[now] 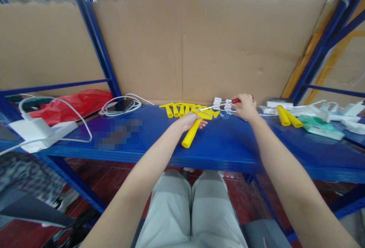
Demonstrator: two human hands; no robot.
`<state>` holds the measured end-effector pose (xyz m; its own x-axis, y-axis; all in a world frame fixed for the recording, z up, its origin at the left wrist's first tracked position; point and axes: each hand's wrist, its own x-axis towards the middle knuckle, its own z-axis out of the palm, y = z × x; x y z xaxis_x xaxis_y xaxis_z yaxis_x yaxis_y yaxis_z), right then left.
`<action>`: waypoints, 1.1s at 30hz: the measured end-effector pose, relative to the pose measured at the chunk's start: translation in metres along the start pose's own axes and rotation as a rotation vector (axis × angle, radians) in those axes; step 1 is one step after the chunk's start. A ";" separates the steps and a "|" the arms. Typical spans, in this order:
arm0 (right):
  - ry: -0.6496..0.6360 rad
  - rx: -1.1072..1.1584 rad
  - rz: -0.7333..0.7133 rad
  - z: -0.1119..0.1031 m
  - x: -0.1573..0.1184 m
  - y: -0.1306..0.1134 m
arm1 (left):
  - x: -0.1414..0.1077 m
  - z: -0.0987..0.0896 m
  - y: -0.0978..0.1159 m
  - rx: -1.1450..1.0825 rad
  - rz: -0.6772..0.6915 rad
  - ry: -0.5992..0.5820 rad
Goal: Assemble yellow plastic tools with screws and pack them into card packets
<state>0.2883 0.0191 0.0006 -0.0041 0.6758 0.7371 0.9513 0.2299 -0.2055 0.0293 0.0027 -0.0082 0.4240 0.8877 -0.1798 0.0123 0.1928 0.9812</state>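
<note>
My left hand [188,121] is closed around a yellow T-shaped scraper [191,135], its round handle slanting down toward the front edge of the table. A thin metal strip [202,112] lies along the scraper's head. My right hand [245,106] grips the red handle of a screwdriver [236,100]. The screwdriver's long shaft points left, and its tip reaches the scraper's head beside my left hand. Behind my left hand, several similar yellow scrapers [170,111] lie in a row. White pieces with dark parts [218,102] sit just left of my right hand.
A cardboard panel [182,50] backs the blue table [159,141]. To the left are a coiled white cable [134,105], a red bag [76,103] and a white charger [35,130]. Two yellow tubes [283,116], a green packet [322,127] and a small box [279,102] lie right.
</note>
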 end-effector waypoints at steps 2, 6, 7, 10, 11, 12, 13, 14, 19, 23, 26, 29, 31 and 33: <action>-0.010 0.001 0.000 0.000 0.000 -0.001 | -0.002 0.001 0.001 0.007 -0.003 0.009; -0.015 0.014 0.004 0.002 0.001 0.000 | -0.001 0.001 0.001 0.004 -0.009 0.008; -0.013 0.015 0.000 0.003 0.001 0.001 | -0.001 0.000 0.000 -0.001 -0.009 0.004; -0.001 0.015 -0.012 0.004 0.001 0.003 | 0.002 -0.001 -0.001 -0.022 0.003 -0.014; 0.000 0.013 -0.011 0.005 0.001 0.003 | 0.002 -0.002 -0.001 -0.025 0.007 -0.018; 0.000 0.010 -0.008 0.005 0.001 0.003 | 0.002 -0.002 -0.001 -0.024 0.011 -0.019; -0.002 0.006 -0.004 0.005 0.001 0.003 | 0.002 -0.002 -0.001 -0.018 0.012 -0.018; -0.004 0.003 -0.001 0.005 0.001 0.003 | 0.001 -0.001 -0.001 -0.007 0.012 -0.012; 0.006 -0.008 -0.013 0.007 0.001 0.005 | 0.000 0.000 0.000 0.035 0.021 0.006; 0.000 -0.020 -0.012 0.007 0.001 0.006 | 0.000 0.000 -0.001 0.032 0.030 0.006; -0.015 -0.020 0.004 0.006 0.001 0.004 | -0.001 0.001 0.000 0.019 0.027 0.008; -0.020 -0.012 0.007 0.004 0.001 0.004 | -0.001 0.001 0.000 -0.002 0.022 0.000; -0.023 -0.014 0.006 0.004 0.001 0.004 | 0.000 0.001 0.000 -0.009 0.021 -0.001; -0.030 -0.020 0.010 0.004 0.001 0.004 | 0.000 0.000 0.000 -0.005 0.016 -0.001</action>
<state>0.2912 0.0233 -0.0023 -0.0032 0.6985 0.7156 0.9572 0.2092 -0.2000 0.0297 0.0030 -0.0084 0.4246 0.8903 -0.1644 0.0012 0.1810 0.9835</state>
